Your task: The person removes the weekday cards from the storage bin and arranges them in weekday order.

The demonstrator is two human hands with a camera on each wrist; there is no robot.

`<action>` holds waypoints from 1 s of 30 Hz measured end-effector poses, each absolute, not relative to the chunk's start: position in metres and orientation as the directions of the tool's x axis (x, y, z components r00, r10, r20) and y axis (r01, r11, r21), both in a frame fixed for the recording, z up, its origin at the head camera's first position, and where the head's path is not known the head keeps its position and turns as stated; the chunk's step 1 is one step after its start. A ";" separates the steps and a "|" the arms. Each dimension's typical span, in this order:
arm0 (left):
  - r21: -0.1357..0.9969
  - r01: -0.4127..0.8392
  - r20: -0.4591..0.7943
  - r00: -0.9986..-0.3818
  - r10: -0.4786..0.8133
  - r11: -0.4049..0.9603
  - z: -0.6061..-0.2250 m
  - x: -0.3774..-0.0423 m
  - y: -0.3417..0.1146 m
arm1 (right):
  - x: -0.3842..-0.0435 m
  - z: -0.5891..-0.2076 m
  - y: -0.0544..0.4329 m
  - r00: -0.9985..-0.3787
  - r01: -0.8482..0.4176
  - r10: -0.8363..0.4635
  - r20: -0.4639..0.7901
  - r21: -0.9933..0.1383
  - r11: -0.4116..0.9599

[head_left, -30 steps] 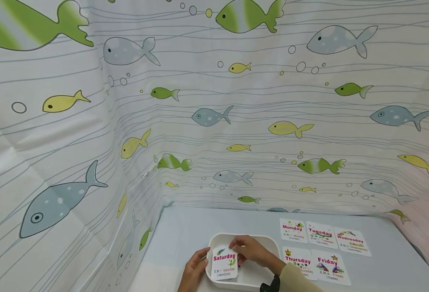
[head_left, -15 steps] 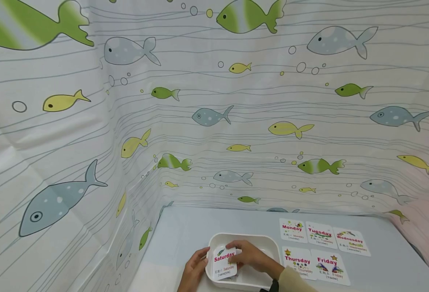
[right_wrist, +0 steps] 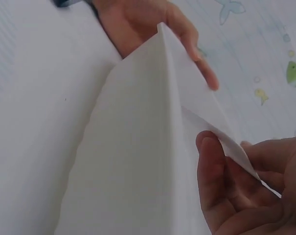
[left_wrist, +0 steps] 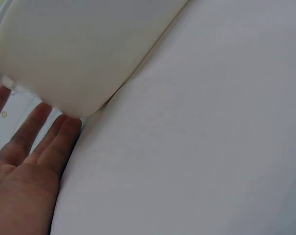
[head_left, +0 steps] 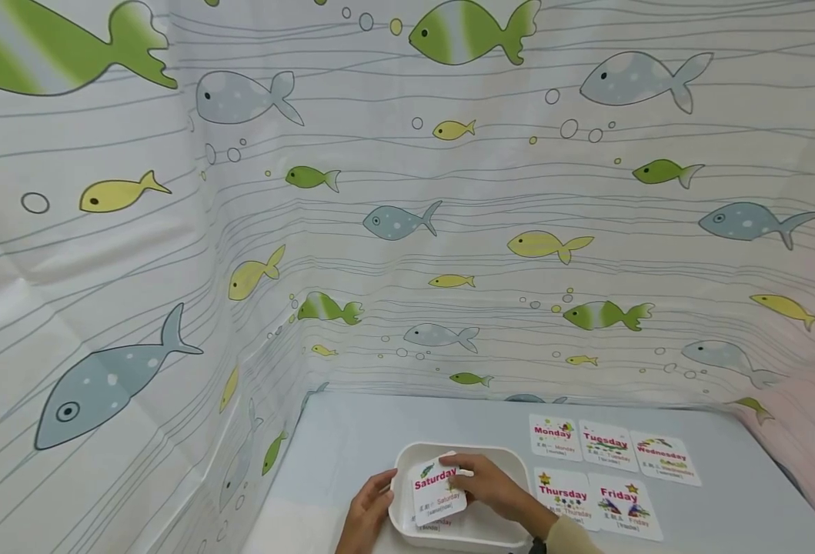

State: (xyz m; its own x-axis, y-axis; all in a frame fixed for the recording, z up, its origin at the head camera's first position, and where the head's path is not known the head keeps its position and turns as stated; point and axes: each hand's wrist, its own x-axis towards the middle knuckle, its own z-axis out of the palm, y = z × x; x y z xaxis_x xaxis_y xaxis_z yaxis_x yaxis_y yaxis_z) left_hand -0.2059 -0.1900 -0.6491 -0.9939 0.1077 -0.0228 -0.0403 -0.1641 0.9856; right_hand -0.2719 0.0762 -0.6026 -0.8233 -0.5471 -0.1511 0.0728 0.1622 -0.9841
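Observation:
My right hand (head_left: 492, 485) pinches the upper right edge of a white Saturday word card (head_left: 436, 496), held over the left part of a white plastic box (head_left: 523, 469). In the right wrist view the thumb (right_wrist: 210, 161) lies on one side of the thin card and the fingers on the other. A second card (head_left: 426, 526) shows beneath it in the box, mostly covered, its printing only partly readable. My left hand (head_left: 365, 512) rests against the box's left end; in the left wrist view its nearly straight fingers (left_wrist: 64, 137) touch the outer wall.
Right of the box, cards lie in two rows on the pale table (head_left: 352, 423): Monday (head_left: 555, 438), Tuesday (head_left: 608, 446) and Wednesday (head_left: 666, 458) behind, Thursday (head_left: 562, 492) and Friday (head_left: 624, 508) in front. A fish-patterned curtain (head_left: 490, 200) surrounds the table.
The right hand has shifted the Saturday card rightward and slightly up, tilting it and baring some of the card beneath. My left hand has stayed at the box's end.

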 end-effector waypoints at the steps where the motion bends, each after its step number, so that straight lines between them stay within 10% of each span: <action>1: 0.985 -0.043 -0.025 -0.994 0.106 -0.166 -0.649 -0.206 -0.189 | -0.271 -0.602 0.079 -0.827 0.073 -0.542 -0.148 -0.985 0.158; 30: 0.992 -0.052 -0.042 -0.996 0.083 -0.118 -0.650 -0.206 -0.190 | -0.261 -0.570 0.184 -0.923 0.099 -0.358 -0.139 -0.987 0.128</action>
